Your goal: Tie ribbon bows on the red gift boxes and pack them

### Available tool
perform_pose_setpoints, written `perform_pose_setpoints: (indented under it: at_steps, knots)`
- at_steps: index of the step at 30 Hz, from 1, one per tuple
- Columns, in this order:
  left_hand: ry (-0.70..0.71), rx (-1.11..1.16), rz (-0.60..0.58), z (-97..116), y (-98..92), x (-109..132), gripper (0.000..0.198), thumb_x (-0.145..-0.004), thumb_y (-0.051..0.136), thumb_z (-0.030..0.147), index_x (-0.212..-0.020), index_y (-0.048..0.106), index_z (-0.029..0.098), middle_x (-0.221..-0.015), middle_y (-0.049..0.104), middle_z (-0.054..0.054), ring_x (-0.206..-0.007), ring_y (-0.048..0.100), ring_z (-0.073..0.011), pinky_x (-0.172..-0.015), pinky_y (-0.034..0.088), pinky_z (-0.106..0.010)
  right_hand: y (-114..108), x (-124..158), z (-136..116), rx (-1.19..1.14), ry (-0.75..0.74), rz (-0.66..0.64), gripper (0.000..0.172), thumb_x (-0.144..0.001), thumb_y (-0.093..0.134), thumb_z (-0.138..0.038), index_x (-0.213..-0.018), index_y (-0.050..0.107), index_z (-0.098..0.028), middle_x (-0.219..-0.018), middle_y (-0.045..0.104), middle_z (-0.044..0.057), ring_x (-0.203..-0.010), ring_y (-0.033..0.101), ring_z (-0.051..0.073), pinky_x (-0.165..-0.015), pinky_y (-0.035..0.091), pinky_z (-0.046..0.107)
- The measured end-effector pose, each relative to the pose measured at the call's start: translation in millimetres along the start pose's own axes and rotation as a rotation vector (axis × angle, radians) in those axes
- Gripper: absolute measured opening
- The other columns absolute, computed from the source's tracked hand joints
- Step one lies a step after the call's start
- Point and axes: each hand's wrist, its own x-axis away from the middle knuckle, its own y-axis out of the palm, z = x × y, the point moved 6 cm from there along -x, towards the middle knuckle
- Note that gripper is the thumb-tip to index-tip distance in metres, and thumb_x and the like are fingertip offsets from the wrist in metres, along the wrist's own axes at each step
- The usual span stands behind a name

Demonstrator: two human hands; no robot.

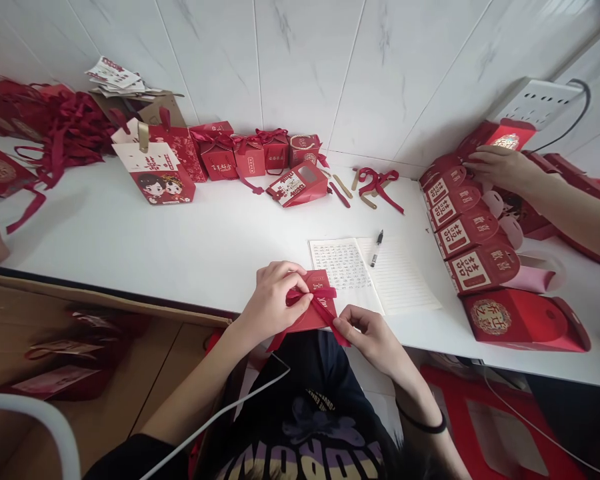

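Observation:
A small red gift box (320, 279) with gold lettering sits at the table's front edge, partly over my lap. A dark red ribbon (325, 293) lies across it in a loop. My left hand (275, 297) rests over the box's left side, thumb and forefinger pinching the ribbon near its middle. My right hand (367, 333) is closed on a ribbon tail at the box's lower right corner. The underside of the box is hidden.
An open notebook (405, 287) with a pen (377, 249) lies just behind the box. Red boxes (275, 152) line the wall; more boxes (485, 267) stand at right, where another person's hand (500, 167) reaches in. Ribbons (75, 130) heap at left. A white cable (230, 407) crosses my lap.

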Motion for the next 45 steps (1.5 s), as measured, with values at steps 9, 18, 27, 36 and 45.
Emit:
perform_pose_setpoints:
  at_steps: [9,18,27,36,45]
  knots:
    - [-0.037,0.054,-0.021,-4.1,2.3,-1.5,0.007,-0.081,0.057,0.023,-0.075,0.059,0.02,-0.106,0.058,-0.003,-0.102,0.054,-0.0202,-0.096,0.035,-0.041,1.5,1.2,2.7,-0.032,-0.003,-0.039,0.039,-0.084,0.05,-0.049,-0.06,0.043,-0.019,-0.055,0.044,-0.003,-0.051,0.037,0.01,-0.05,0.03,0.023]
    - [-0.071,0.163,-0.069,-6.2,2.2,-2.0,0.004,-0.081,0.056,0.024,-0.079,0.057,0.02,-0.107,0.056,-0.004,-0.105,0.053,-0.0198,-0.097,0.036,-0.04,-15.0,33.7,-15.7,0.166,0.006,0.141,0.038,-0.086,0.049,-0.048,-0.063,0.048,-0.019,-0.057,0.046,-0.002,-0.054,0.04,0.012,-0.049,0.032,0.023]
    - [-0.051,0.135,-0.03,0.0,0.1,-1.3,0.005,-0.078,0.054,0.017,-0.082,0.054,0.02,-0.106,0.057,-0.004,-0.104,0.053,-0.0198,-0.095,0.036,-0.039,75.5,26.2,-20.2,0.04,0.073,-0.296,0.033,-0.09,0.047,-0.04,-0.069,0.058,-0.018,-0.058,0.056,-0.002,-0.05,0.047,0.01,-0.049,0.035,0.021]
    - [-0.073,0.118,-0.051,4.2,-2.8,1.7,0.007,-0.08,0.052,0.016,-0.083,0.057,0.021,-0.108,0.057,-0.003,-0.107,0.053,-0.0203,-0.096,0.038,-0.039,123.9,2.7,-7.8,-0.298,0.045,-0.232,0.039,-0.091,0.044,-0.048,-0.079,0.059,-0.014,-0.058,0.061,0.001,-0.048,0.053,0.011,-0.05,0.042,0.021]
    - [-0.053,0.203,-0.069,-3.0,2.1,1.1,0.007,-0.082,0.054,0.021,-0.087,0.059,0.022,-0.11,0.054,-0.004,-0.11,0.05,-0.0198,-0.098,0.039,-0.04,117.7,-2.1,-2.6,-0.366,-0.055,-0.017,0.057,-0.089,0.039,-0.059,-0.059,0.058,-0.014,-0.05,0.059,0.004,-0.045,0.049,0.011,-0.05,0.04,0.022]
